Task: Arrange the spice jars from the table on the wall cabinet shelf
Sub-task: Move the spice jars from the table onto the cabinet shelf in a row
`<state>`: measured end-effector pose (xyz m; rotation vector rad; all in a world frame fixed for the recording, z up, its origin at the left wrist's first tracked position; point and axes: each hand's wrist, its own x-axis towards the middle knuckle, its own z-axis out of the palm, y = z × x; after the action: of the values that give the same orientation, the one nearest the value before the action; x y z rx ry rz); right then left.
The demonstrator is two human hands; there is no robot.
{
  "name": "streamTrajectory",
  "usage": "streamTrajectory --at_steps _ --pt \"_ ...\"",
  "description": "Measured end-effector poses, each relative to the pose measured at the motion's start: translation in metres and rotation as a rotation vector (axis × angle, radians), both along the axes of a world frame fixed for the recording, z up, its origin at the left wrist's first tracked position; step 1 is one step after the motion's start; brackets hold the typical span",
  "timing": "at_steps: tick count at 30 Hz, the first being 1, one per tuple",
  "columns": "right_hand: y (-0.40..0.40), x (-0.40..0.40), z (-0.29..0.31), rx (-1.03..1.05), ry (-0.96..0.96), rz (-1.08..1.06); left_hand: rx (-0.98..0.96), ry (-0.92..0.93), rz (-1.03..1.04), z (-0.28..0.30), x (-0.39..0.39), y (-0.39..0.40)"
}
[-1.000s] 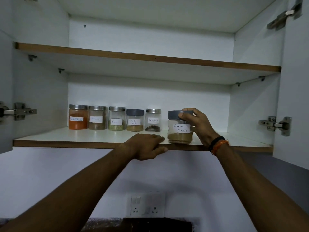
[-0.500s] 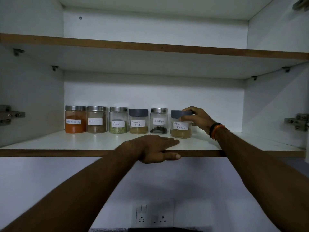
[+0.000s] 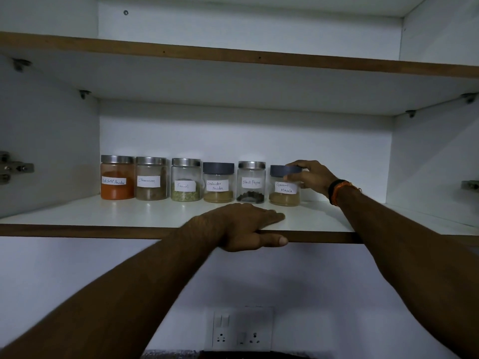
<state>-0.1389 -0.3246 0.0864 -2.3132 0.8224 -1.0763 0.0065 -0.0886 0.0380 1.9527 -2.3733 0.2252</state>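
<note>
White cabinet walls stood round a wide shelf (image 3: 324,220). Six spice jars sat in a row at the back. Right hand (image 3: 309,177) held the last one, the Garam Masala jar (image 3: 284,186), w/ fingers (image 3: 292,168) curled round its grey lid. Left hand (image 3: 241,226) lay flat on the shelf edge, thumb under. Jar looked like glass, prob. smooth & breakable, so best held by the lid or sides.

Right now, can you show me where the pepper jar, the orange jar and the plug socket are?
Black Pepper jar (image 3: 251,183): head view, on its white label.
Red chilli powder jar (image 3: 117,189): head view, on the orange powder.
Wall socket (image 3: 239,330): head view, on the plate's middle.
</note>
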Motion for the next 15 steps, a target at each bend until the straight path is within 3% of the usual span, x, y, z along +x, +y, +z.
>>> streamTrajectory --at_steps 15 --pt "-0.003 0.008 -0.011 -0.091 0.063 -0.071 -0.031 -0.015 -0.015 -0.002 0.001 -0.002"
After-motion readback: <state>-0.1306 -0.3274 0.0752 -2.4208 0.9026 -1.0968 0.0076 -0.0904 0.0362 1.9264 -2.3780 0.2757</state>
